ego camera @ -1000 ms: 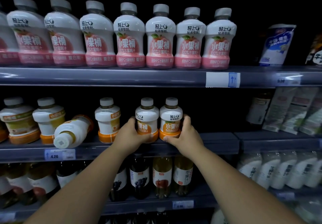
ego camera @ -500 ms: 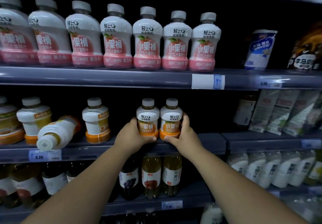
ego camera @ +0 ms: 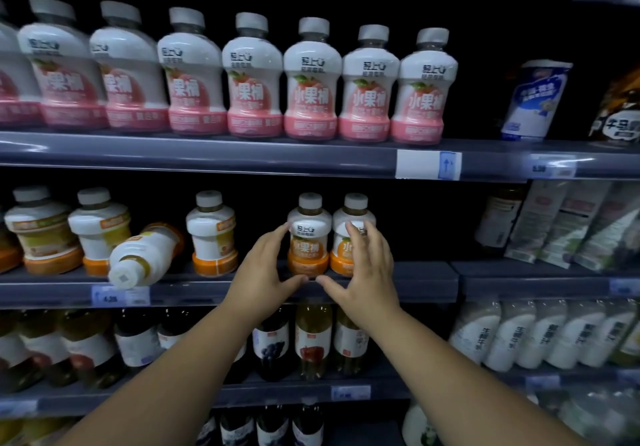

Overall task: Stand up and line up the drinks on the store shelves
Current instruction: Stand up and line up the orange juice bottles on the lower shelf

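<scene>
- Left bottle [ego camera: 308,241] and right bottle [ego camera: 356,215] stand upright, touching, on the middle shelf [ego camera: 426,281].
- Left hand [ego camera: 265,272]: grip loose, fingertips at the left bottle's side.
- Right hand [ego camera: 369,269]: grip spread before the right bottle.
- Tipped bottle [ego camera: 145,258] lies further left.

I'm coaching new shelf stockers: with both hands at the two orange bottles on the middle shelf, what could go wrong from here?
1. The tipped bottle lies on its side with its cap at the front edge of the middle shelf; a bump could roll it off.
2. The left hand and right hand sit close around the left orange bottle and right orange bottle; a careless pull-back might topple either.
</scene>
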